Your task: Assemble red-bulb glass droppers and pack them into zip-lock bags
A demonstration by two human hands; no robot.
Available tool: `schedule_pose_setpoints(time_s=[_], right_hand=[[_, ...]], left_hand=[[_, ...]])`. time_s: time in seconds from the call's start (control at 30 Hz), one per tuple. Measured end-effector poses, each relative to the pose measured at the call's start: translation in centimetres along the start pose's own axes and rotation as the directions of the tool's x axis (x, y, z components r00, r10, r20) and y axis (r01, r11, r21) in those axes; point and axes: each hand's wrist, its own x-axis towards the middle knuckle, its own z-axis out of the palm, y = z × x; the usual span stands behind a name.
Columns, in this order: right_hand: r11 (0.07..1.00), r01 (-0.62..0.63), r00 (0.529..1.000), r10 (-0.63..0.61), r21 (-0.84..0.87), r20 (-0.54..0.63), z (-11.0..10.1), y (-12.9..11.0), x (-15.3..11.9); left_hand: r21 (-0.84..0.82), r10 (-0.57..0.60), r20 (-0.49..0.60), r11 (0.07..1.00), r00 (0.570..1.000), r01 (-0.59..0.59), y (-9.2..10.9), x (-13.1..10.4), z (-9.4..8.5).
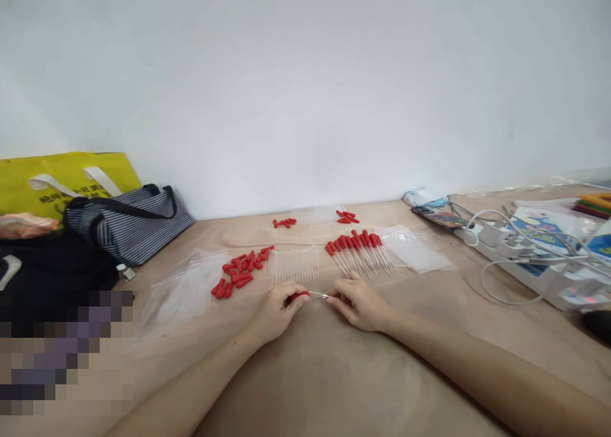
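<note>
Between thumb and fingers, my left hand [281,308] pinches a red rubber bulb [300,294]. My right hand [357,302] grips a clear glass tube [319,294] near its other end; the tube meets the bulb. Behind my left hand lies a loose pile of red bulbs [243,268]. A row of clear tubes [293,264] rests in the middle. To its right, several droppers with red bulbs [359,249] lie side by side, tips toward me.
Clear plastic bags lie at the left [191,291] and right [415,249]. Smaller groups of red bulbs [285,222] sit near the wall. A striped bag [131,224] stands left; a power strip [539,271] with cables lies right.
</note>
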Motion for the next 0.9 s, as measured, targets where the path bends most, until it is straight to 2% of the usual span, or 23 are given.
schedule_pose_setpoints(time_s=[0.1,0.23,0.37,0.5,0.63,0.77,0.9], right_hand=[[0.998,0.044,0.999,-0.044,-0.044,0.013,-0.2,0.0,0.1],[0.972,0.137,0.99,-0.138,-0.193,0.006,-0.5,0.4,0.3],[0.907,0.232,0.964,-0.263,-0.352,-0.04,-0.4,0.9,0.5],[0.866,0.279,0.936,-0.342,-0.415,-0.084,-0.1,1.0,0.5],[0.921,0.225,0.955,-0.273,-0.319,-0.113,0.2,0.4,0.3],[0.963,0.17,0.979,-0.189,-0.209,-0.077,0.5,-0.1,0.2],[0.97,0.163,0.984,-0.172,-0.182,-0.039,0.8,-0.3,0.4]], left_hand=[[0.005,0.004,0.012,1.0,1.0,-0.004,0.1,-0.1,-0.1],[0.032,0.013,0.043,0.999,0.999,-0.014,0.3,-0.1,-0.2],[0.059,0.021,0.072,0.998,0.997,-0.025,0.5,-0.2,-0.2],[0.087,0.038,0.088,0.995,0.995,-0.045,0.7,-0.3,-0.3],[0.105,0.09,0.089,0.99,0.992,-0.099,0.8,-0.4,-0.2],[0.118,0.127,0.083,0.984,0.988,-0.137,0.7,-0.4,-0.1],[0.117,0.154,0.099,0.979,0.983,-0.165,0.7,-0.5,-0.1]])
